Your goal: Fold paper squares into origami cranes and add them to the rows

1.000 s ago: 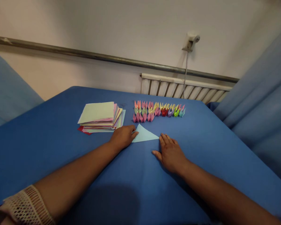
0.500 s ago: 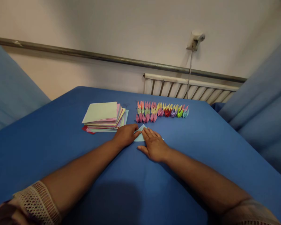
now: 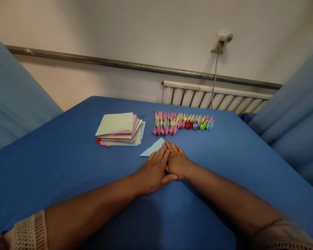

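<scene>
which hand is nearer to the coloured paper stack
Left: the left hand lies in front and to the right of the coloured paper stack; the right hand is farther right.

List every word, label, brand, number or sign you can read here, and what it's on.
None: no readable text shows on the light blue folded paper, the paper stack or the small folded paper figures.
Wall socket: any marking would be too small to read.

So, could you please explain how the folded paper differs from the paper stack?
The folded paper is partly covered by the left hand and right hand; the paper stack is untouched. The folded paper shows one colour, the paper stack several. Both rest on the blue surface.
</scene>
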Demonstrator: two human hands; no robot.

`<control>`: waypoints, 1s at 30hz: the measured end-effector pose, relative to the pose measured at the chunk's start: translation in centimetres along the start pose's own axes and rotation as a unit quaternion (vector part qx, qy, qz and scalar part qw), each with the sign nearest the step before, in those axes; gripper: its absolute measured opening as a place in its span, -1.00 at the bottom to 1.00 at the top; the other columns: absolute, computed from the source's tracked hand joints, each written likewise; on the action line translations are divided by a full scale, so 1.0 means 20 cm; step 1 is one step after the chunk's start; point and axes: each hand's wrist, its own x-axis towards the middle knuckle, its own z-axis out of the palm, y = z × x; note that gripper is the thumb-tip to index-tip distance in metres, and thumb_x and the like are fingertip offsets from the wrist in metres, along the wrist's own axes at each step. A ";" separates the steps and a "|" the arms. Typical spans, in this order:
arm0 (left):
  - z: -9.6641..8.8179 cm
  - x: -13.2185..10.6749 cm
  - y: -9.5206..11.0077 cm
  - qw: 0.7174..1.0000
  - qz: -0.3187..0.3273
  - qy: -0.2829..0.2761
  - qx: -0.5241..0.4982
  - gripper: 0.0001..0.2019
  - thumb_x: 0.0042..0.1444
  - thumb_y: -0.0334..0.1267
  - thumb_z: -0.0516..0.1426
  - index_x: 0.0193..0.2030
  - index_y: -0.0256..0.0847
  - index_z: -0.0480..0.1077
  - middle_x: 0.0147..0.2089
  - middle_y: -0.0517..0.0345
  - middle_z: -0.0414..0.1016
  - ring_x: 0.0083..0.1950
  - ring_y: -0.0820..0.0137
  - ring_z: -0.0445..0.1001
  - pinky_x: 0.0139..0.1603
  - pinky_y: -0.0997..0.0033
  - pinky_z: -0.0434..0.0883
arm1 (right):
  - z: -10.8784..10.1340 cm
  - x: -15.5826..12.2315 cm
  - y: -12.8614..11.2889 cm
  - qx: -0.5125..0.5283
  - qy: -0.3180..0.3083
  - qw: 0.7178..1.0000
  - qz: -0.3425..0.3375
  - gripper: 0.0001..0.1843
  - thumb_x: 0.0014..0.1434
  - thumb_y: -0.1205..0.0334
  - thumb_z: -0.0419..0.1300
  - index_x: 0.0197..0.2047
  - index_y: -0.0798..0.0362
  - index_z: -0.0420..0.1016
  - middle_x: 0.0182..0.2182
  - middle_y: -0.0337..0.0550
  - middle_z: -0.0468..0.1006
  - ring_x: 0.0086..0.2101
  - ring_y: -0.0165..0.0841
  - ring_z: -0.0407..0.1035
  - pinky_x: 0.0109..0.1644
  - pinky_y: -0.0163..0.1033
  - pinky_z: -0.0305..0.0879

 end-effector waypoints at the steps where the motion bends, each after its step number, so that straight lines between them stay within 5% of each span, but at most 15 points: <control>1: 0.00 -0.02 0.00 1.000 -0.011 -0.015 0.009 -0.11 0.13 0.26 -0.07 0.40 -0.36 -0.18 0.43 -0.30 -0.20 0.44 0.02 -0.18 0.35 -0.02 -0.04 | 0.00 0.00 0.00 -0.001 0.006 1.000 0.002 -0.23 0.26 -0.04 -0.07 0.38 0.27 -0.09 0.37 0.15 -0.13 0.33 -0.06 -0.26 0.33 0.04 -0.23; 10: -0.08 -0.29 -0.18 0.992 -0.069 -0.018 0.102 -0.09 0.06 0.34 -0.06 0.36 -0.34 0.03 0.39 -0.28 -0.02 0.41 -0.03 -0.06 0.33 -0.01 0.02 | 0.02 0.01 -0.01 0.015 0.021 0.999 0.021 -0.10 0.23 -0.25 -0.13 0.38 0.27 -0.12 0.36 0.18 -0.12 0.33 -0.03 -0.23 0.32 0.09 -0.21; 14: -0.14 -0.33 -0.18 0.987 -0.098 -0.027 0.124 -0.11 0.05 0.33 -0.05 0.33 -0.35 0.11 0.36 -0.29 0.06 0.38 -0.04 0.03 0.33 -0.01 0.04 | 0.02 0.01 -0.01 0.017 0.020 0.999 0.025 -0.10 0.23 -0.24 -0.12 0.39 0.29 -0.15 0.36 0.18 -0.14 0.33 -0.03 -0.24 0.32 0.09 -0.21; 17: -0.16 -0.24 -0.12 0.985 -0.111 -0.014 0.131 -0.10 0.07 0.32 -0.06 0.33 -0.42 0.09 0.36 -0.33 0.07 0.39 -0.07 -0.01 0.33 -0.05 0.02 | 0.01 0.01 -0.02 0.019 0.025 0.999 0.025 -0.09 0.22 -0.24 -0.12 0.38 0.31 -0.14 0.36 0.20 -0.13 0.33 -0.02 -0.24 0.32 0.09 -0.22; 22: -0.10 0.03 -0.05 0.998 -0.023 0.018 0.053 -0.19 0.18 0.20 -0.09 0.40 -0.33 -0.12 0.43 -0.22 -0.10 0.43 0.06 -0.14 0.36 0.02 -0.02 | 0.00 0.02 -0.01 0.012 0.011 1.000 0.017 -0.17 0.22 -0.10 -0.06 0.39 0.25 -0.13 0.36 0.14 -0.11 0.33 -0.05 -0.26 0.33 0.05 -0.23; 26: -0.04 0.16 -0.10 0.999 -0.027 -0.009 0.019 -0.24 0.22 0.17 -0.14 0.40 -0.33 -0.11 0.42 -0.24 -0.09 0.44 0.10 -0.14 0.36 0.04 -0.06 | 0.00 0.02 -0.01 0.009 -0.001 1.000 0.012 -0.19 0.20 0.01 -0.04 0.39 0.25 -0.17 0.36 0.13 -0.10 0.34 -0.06 -0.28 0.34 0.05 -0.26; 30: -0.02 0.15 -0.21 0.994 -0.086 0.011 0.061 -0.27 0.22 0.14 -0.12 0.37 -0.35 -0.03 0.41 -0.26 -0.05 0.43 0.01 -0.13 0.34 -0.02 -0.05 | 0.00 0.01 -0.01 0.023 0.014 0.999 0.023 -0.15 0.21 -0.11 -0.06 0.38 0.29 -0.13 0.36 0.15 -0.11 0.33 -0.06 -0.26 0.34 0.05 -0.25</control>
